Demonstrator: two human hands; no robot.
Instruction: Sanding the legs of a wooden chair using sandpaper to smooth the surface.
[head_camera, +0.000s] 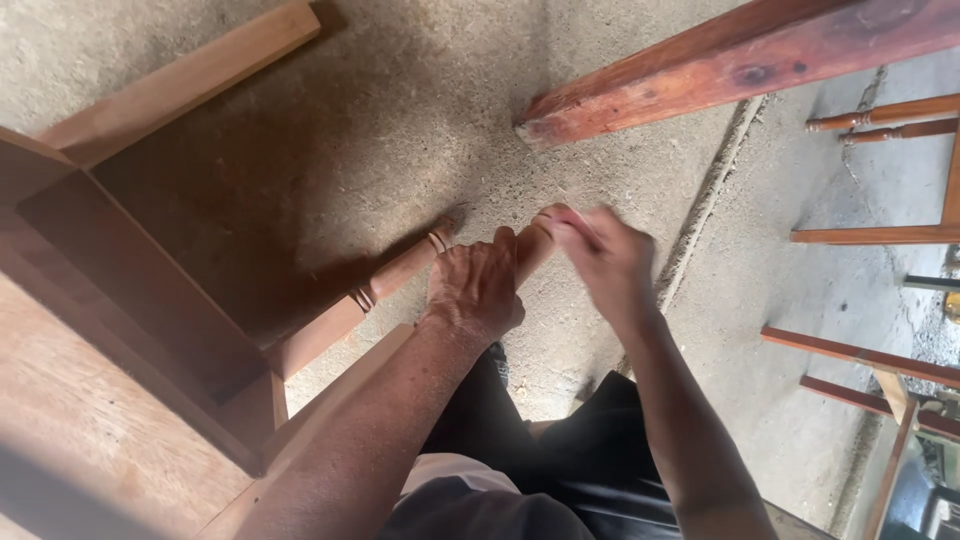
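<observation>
- Table (120, 400) lies tipped on the floor (420, 110); its turned leg (400, 275) juts toward the middle
- Your left hand (475, 290) has its grip closed round the leg
- Your right hand (605, 260) is blurred at the leg's tip; its grip can't be judged

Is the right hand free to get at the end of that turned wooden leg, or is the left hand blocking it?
Probably yes. The left hand grips the turned leg short of its tip, and the blurred right hand is already at the exposed end with nothing between.
</observation>
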